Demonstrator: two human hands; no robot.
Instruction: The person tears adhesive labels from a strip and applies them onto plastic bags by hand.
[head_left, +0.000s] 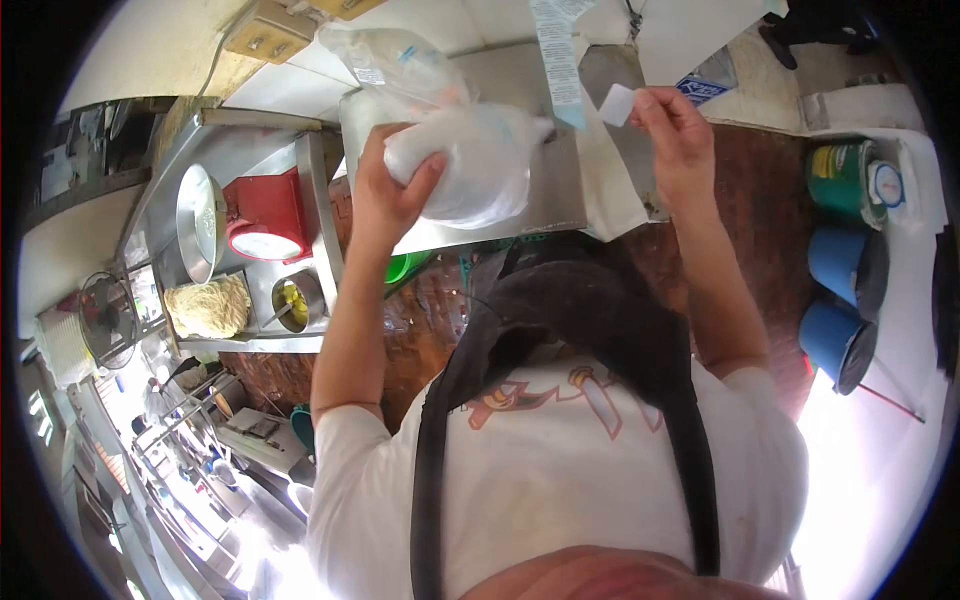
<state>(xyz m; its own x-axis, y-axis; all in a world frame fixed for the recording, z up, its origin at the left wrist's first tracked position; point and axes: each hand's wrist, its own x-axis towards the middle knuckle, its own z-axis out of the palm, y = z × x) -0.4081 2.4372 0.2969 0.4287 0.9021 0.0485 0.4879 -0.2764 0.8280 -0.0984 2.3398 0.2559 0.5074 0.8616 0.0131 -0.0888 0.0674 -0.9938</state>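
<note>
A black cloth apron (575,290) lies over a white short-sleeved cotton-like T-shirt (580,490). Its bib is creased and sags open at the upper edge. Two wide, flat black straps (432,480) run up from the apron's bib, one at each side. Between the apron's straps, the shirt shows a printed orange-red graphic (560,395) of outlined, blade-like shapes with tan touches. The loose sleeves (345,445), outward of the apron, end above the elbows. The left hand (400,190) and right hand (675,130) are bare.

No text readable; print too small.
</note>
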